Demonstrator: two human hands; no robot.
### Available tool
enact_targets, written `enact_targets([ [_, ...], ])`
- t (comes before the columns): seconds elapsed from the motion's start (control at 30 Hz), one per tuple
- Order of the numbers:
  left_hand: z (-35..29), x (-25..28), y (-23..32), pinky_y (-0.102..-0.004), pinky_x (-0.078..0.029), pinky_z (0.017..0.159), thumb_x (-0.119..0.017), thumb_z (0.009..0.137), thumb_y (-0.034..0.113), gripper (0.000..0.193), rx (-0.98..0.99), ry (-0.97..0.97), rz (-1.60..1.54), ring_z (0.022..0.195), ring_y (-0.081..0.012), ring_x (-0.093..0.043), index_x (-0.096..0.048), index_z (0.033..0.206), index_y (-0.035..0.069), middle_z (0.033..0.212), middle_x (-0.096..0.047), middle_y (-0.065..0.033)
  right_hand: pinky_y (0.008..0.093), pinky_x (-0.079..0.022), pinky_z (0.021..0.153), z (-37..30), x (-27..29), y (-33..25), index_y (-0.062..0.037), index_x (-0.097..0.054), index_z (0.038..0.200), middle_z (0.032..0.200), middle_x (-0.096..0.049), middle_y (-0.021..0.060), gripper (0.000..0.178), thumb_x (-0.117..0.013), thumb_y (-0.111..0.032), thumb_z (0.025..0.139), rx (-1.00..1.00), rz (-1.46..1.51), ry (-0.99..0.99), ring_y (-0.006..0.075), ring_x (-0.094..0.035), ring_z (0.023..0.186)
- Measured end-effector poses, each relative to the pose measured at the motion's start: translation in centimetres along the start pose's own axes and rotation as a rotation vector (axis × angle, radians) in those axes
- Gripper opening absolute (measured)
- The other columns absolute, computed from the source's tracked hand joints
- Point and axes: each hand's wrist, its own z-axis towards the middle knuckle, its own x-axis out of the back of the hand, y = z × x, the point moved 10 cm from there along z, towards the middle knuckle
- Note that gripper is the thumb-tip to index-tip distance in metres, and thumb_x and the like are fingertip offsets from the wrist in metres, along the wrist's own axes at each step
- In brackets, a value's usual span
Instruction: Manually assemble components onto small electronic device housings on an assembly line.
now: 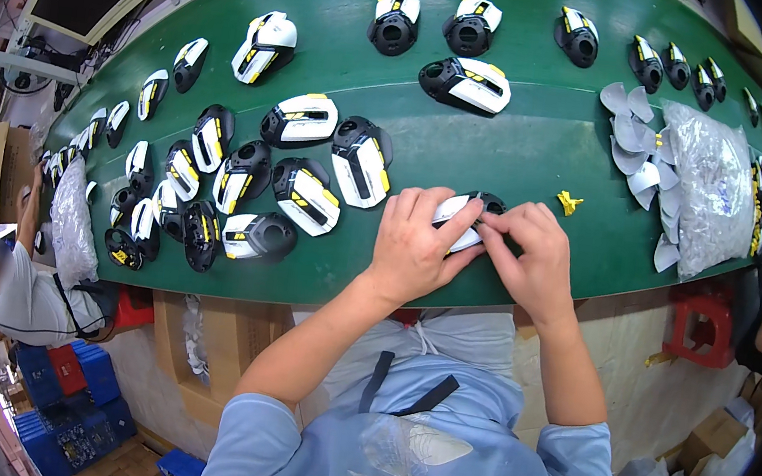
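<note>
At the near edge of the green table, a white and black plastic housing (451,210) sits under my two hands. My left hand (411,242) is wrapped round its white side, hiding much of it. My right hand (536,257) is closed in a pinch at the housing's black end. Whatever lies between those fingertips is too small and covered to make out. Just beyond my right hand, a small yellow plastic part (569,203) rests on the table.
Several similar housings (305,195) crowd the table to the left, with others along the far side. At the right are grey fan-like blades (635,141) and a clear plastic bag (710,193). A person (41,291) is at the far left. A red stool (701,325) stands below the right edge.
</note>
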Motion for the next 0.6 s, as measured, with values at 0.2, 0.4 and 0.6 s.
enact_targets([
  [0.2,0.0,0.7,-0.6,-0.0444,-0.052,0.084,-0.095,0.074,0.033,0.062,-0.042,-0.03,0.025,0.101,-0.0325,-0.063,-0.079,0.13,0.015,0.122,-0.07,-0.012,0.0413,-0.058,0.075,-0.8,0.1,-1.1,-0.0025,-0.08,0.116,0.099,-0.073,0.0111,0.03,-0.086,-0.007,0.087,0.099,-0.017,-0.121,0.0308,-0.069,0.087],
  [0.4,0.1,0.0,-0.8,-0.0438,-0.052,0.085,-0.095,0.079,0.032,0.059,-0.015,-0.055,-0.038,0.1,-0.0333,-0.059,-0.076,0.133,0.014,0.123,-0.067,-0.0126,0.0324,-0.05,0.06,-0.9,-1.1,1.7,-0.0004,-0.077,0.102,0.085,-0.072,0.0089,0.01,-0.081,-0.004,0.093,-0.218,0.203,-0.061,0.0165,-0.065,0.063],
  [0.6,0.1,0.3,-0.4,-0.0423,-0.052,0.083,-0.095,0.078,0.033,0.059,-0.03,-0.047,-0.014,0.095,-0.0316,-0.057,-0.078,0.132,0.015,0.122,-0.068,-0.0115,0.0358,-0.052,0.06,-0.5,-0.5,0.8,-0.0012,-0.078,0.102,0.089,-0.073,0.0086,0.014,-0.084,-0.007,0.09,-0.104,0.124,-0.085,0.0213,-0.067,0.07],
])
